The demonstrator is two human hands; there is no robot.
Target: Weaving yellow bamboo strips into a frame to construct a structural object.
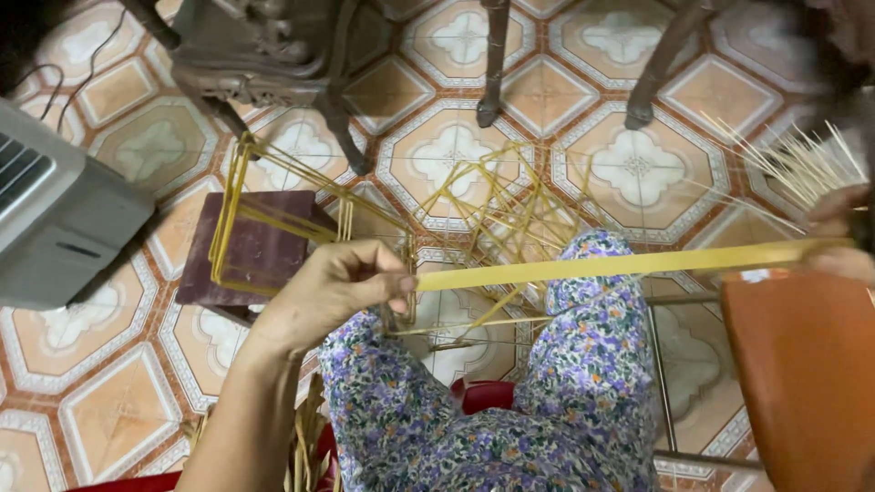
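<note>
Head view — our left hand (333, 292) pinches end of flat yellow bamboo strip (629, 263), fingers closed; right hand (840, 239) at frame edge grips far end — thin bamboo sticks (802, 164) fan above it.

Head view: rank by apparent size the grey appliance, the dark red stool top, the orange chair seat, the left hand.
1. orange chair seat, though it is nearest the camera
2. grey appliance
3. dark red stool top
4. left hand
The top two look alike, so their order is unsure.

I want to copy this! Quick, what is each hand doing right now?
Left hand: closed, pinching one end of the long flat bamboo strip.
Right hand: mostly out of view at the frame edge, at the strip's other end; grip cannot be told.
</note>
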